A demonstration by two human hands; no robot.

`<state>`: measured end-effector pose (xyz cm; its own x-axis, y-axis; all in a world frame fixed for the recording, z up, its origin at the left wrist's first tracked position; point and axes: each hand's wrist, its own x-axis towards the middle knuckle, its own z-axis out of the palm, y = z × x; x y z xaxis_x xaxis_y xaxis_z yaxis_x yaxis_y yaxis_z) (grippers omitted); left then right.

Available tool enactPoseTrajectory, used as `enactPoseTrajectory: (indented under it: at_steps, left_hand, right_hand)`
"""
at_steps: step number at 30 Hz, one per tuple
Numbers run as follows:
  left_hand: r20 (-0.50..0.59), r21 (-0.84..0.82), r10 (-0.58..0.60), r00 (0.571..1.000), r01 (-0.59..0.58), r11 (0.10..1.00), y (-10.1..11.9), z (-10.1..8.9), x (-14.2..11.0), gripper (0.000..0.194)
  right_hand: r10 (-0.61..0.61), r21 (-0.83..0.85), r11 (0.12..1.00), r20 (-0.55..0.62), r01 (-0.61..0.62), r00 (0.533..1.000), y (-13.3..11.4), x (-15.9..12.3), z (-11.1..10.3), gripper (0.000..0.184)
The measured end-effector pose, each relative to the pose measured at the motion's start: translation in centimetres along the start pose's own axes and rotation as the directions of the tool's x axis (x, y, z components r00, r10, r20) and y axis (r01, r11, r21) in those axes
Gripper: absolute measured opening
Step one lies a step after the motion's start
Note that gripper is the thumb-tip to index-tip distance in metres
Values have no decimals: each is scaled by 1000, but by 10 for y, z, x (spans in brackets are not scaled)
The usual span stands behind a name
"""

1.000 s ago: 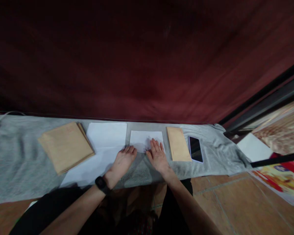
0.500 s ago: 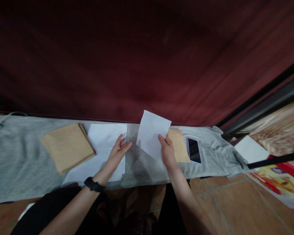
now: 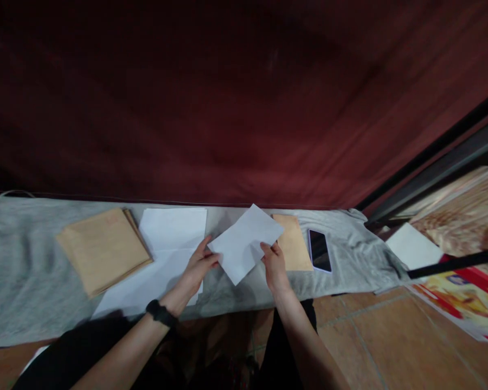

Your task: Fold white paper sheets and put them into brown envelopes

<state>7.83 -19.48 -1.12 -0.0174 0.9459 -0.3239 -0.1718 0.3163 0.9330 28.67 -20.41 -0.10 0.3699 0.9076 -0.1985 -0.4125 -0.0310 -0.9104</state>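
Note:
A white sheet of paper (image 3: 246,244) is held tilted above the grey cloth, one corner pointing toward me. My right hand (image 3: 274,262) pinches its right edge, thumb on top and the other fingers partly hidden beneath. At the opposite corner is my left hand (image 3: 197,268), its thumb over the paper's edge and the index finger stretched along the corner. Under and beside my left hand lie larger white sheets (image 3: 173,230). To their left rests a stack of brown envelopes (image 3: 106,249). Just right of my right hand, a single brown envelope (image 3: 295,246) lies flat.
A grey cloth (image 3: 24,260) covers the long narrow surface. A phone (image 3: 320,251) lies near its right end. Behind hangs a dark red curtain (image 3: 228,135). Black bars (image 3: 439,162), a white sheet and a colourful printed box (image 3: 467,298) are at the right.
The held paper has turned and come lower, toward me. My left hand has moved in to its left corner and taken hold of it. My right hand has kept its grip.

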Motion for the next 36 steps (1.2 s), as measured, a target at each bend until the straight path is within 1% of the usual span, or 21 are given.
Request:
enactPoseTrajectory:
  at_steps: [2,4,7,8,10,13,15,16,18,19,21,22,24,25,26,27,29,31,33,35,36]
  left_hand:
    - [7,81,66,998,-67,995,2,-4,7,91]
    - [45,160,125,991,-131,978,4,-8,17,93]
    - [98,300,208,973,-228,926,4,-13,35,92]
    - [101,366,246,964,-266,892,3,-14,41,89]
    - [108,511,333,937,-340,790,0,-15,51,83]
    - [170,671,408,897,-409,618,-5,-14,61,75]
    - [215,718,412,885,-430,548,-10,-14,64,72]
    - [233,731,414,880,-439,522,-12,-14,66,71]
    - [258,747,428,866,-460,480,-16,-15,68,70]
    - [268,752,438,858,-470,462,-18,-15,69,70]
    - [282,762,454,845,-485,429,-21,-15,71,70]
    - [285,768,465,838,-490,413,-22,-14,72,70]
    - [281,784,495,822,-495,376,-22,-12,70,68]
    - [279,795,512,812,-495,352,-21,-11,67,67]
    - [282,808,524,803,-494,322,-20,-10,64,66]
    - [288,826,533,796,-488,283,-18,-8,58,64]
    - [307,872,546,780,-461,168,-13,-4,45,62]
    - [334,908,575,747,-420,17,-10,5,30,59]
    - [408,895,582,703,-434,-103,-13,18,18,59]
    - [515,841,534,671,-518,-159,-21,35,11,55]
    - [531,829,518,671,-537,-155,-26,43,10,52]
  right_hand:
    - [7,12,1000,3,-7,1000,-4,1,-7,36]
    - [22,11,1000,-5,-22,1000,-5,1,-15,37]
    - [70,-28,997,-58,-72,996,2,1,-29,42]
    - [85,-48,995,-82,-90,993,6,1,-34,47]
    - [122,-115,984,-112,-135,986,15,-2,-44,61]
    - [162,-310,933,-97,-185,982,25,-12,-60,80]
    - [112,-466,876,-53,-124,992,25,-21,-67,82]
    - [56,-536,843,-15,-56,998,24,-25,-69,78]
    - [-81,-652,747,102,128,991,20,-28,-66,65]
    - [-147,-698,677,180,232,973,19,-26,-61,58]
    - [-241,-759,489,355,430,903,18,-18,-46,50]
    - [-255,-779,373,437,504,863,20,-12,-38,49]
    - [-218,-793,121,565,597,796,27,1,-24,50]
    - [-190,-795,6,594,606,782,32,7,-19,51]
    - [-169,-795,-88,606,601,777,38,12,-16,51]
    - [-154,-793,-161,608,588,779,44,15,-15,52]
    - [-141,-791,-243,601,561,787,54,19,-17,53]
    - [-133,-788,-271,599,553,789,60,21,-21,53]
    - [-125,-786,-279,599,551,791,63,21,-23,53]
    - [-112,-780,-288,603,555,790,62,21,-24,53]
    - [-105,-776,-294,606,558,788,62,20,-24,54]
